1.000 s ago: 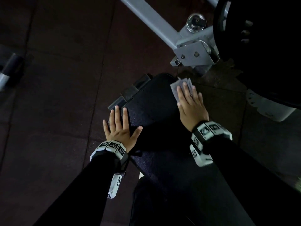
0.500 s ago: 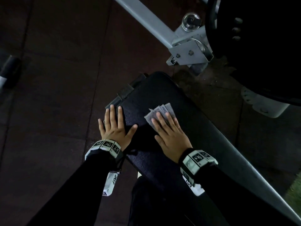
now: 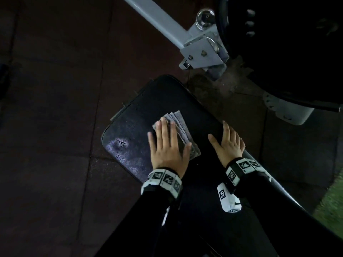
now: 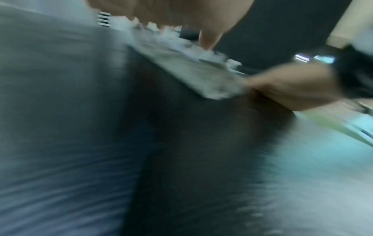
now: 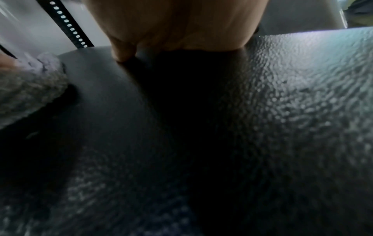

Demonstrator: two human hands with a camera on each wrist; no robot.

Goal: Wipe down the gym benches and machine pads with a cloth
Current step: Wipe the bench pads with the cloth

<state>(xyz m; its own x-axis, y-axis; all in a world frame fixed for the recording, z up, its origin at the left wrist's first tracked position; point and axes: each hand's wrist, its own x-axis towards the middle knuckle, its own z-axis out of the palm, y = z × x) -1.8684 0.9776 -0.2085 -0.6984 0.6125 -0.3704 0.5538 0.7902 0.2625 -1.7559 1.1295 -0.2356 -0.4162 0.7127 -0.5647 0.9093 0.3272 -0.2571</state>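
A black padded bench (image 3: 130, 151) runs from the middle of the head view toward me, with a scuffed dent near its left corner. On its top lies a folded grey cloth (image 3: 179, 125). My left hand (image 3: 167, 145) presses flat on the cloth, fingers straight. My right hand (image 3: 229, 141) rests flat on the pad's right edge, thumb spread, holding nothing. The blurred left wrist view shows the cloth (image 4: 193, 75) under my fingers (image 4: 210, 39). In the right wrist view the cloth (image 5: 30, 89) sits to the left on the textured pad (image 5: 282, 111).
A grey steel beam (image 3: 159, 21) and bolted bracket (image 3: 202, 52) stand just beyond the bench's far end. A large black round machine part (image 3: 287, 52) and a white foot (image 3: 289, 112) fill the upper right. Dark rubber floor tiles (image 3: 55, 127) lie left; green turf (image 3: 332, 206) lower right.
The cloth has passed from under my right hand to under my left hand and come nearer along the pad. My right hand has gone to the pad's right edge.
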